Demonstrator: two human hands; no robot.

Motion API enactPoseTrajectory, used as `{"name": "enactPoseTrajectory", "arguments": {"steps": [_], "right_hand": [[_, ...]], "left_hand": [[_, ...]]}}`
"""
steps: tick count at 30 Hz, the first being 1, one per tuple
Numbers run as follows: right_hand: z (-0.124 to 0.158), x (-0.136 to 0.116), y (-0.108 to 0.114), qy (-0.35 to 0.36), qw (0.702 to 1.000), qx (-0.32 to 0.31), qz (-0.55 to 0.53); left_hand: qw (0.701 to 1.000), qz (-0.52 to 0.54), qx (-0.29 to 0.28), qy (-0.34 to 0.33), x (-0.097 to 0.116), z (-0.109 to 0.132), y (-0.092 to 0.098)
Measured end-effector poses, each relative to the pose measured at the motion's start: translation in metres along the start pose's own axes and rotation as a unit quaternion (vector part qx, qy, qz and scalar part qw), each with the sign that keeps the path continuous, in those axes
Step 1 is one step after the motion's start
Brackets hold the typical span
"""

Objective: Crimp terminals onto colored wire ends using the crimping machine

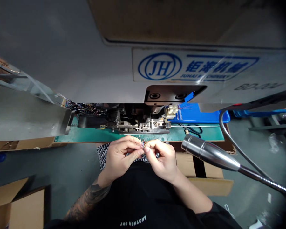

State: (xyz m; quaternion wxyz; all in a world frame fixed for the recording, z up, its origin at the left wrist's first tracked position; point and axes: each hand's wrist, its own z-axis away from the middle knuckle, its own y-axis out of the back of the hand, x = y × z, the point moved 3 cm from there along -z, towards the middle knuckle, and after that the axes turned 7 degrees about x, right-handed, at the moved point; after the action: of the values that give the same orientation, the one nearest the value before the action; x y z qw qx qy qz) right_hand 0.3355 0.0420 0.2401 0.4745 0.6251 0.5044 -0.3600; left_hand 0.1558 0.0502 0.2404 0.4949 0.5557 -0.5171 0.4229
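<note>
My left hand and my right hand meet just in front of a machine's working head, fingertips pinched together. Between them stands a small bundle of thin coloured wires, its ends fanned upward. Both hands are closed on that bundle. The metal crimping mechanism sits a short way beyond the wire ends, on a green bed. The rest of the wires is hidden by my fingers and lap.
A grey machine housing with a blue JH logo fills the top. A gooseneck lamp juts in from the right. A blue tray lies right of the mechanism, a tangle of dark wires left. Cardboard boxes stand at lower left.
</note>
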Motion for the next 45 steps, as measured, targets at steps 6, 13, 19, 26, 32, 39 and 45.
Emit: {"name": "enactPoseTrajectory", "arguments": {"steps": [6, 13, 19, 26, 32, 39, 45], "right_hand": [[-0.0009, 0.0025, 0.0023, -0.005, 1.0, -0.012, -0.012], [-0.0026, -0.0017, 0.0, -0.003, 0.999, 0.015, -0.041], [0.0, 0.0013, -0.0008, 0.007, 1.0, 0.004, -0.017], [-0.0021, -0.0015, 0.0, 0.022, 1.0, 0.006, -0.002], [-0.0054, -0.0037, -0.0003, 0.023, 0.999, 0.008, -0.026], [-0.0046, -0.0038, -0.0015, 0.027, 0.999, 0.032, -0.035], [-0.0033, -0.0047, -0.0022, 0.027, 0.999, 0.011, -0.014]], "left_hand": [[0.999, 0.045, 0.001, 0.022, -0.0043, -0.0008, 0.0002], [0.989, 0.101, -0.012, 0.106, -0.0045, 0.0003, -0.0007], [0.989, 0.113, -0.005, 0.098, -0.0034, -0.0007, -0.0011], [0.989, 0.118, -0.017, 0.083, -0.005, 0.0004, -0.0003], [0.988, 0.126, -0.017, 0.09, -0.0059, 0.0001, -0.0005], [0.986, 0.128, -0.023, 0.1, -0.009, 0.0019, 0.0011], [0.989, 0.105, -0.022, 0.102, -0.0082, 0.0015, 0.0004]]}}
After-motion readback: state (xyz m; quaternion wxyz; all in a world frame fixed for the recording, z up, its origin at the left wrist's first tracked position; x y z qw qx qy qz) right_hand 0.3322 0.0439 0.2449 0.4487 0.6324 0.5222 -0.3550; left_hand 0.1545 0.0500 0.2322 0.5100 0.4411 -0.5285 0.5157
